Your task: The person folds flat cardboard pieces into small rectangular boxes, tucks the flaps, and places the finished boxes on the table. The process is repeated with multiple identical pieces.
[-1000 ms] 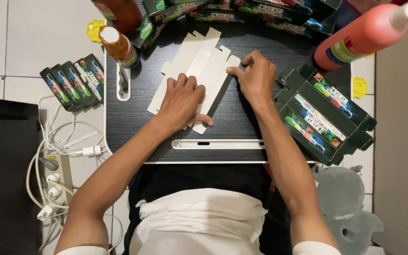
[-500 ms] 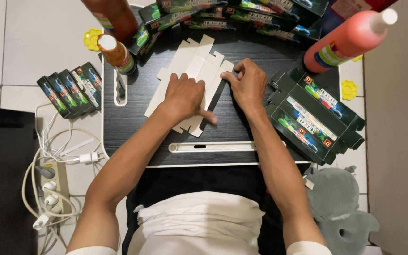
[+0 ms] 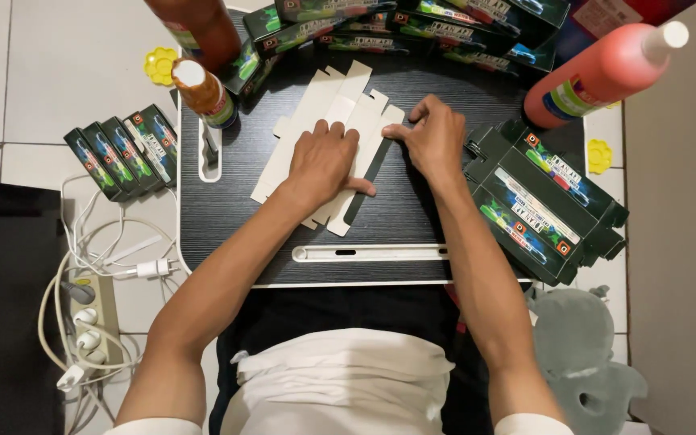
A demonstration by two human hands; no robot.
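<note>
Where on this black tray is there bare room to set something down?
Bare: the strip of black tray between the slot and the flat carton, and the near edge around the white groove. Crowded: the back row of boxes, the right stack.

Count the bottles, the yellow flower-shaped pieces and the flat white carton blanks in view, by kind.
Bottles: 3
Yellow flower-shaped pieces: 2
Flat white carton blank: 1
Total: 6
</note>
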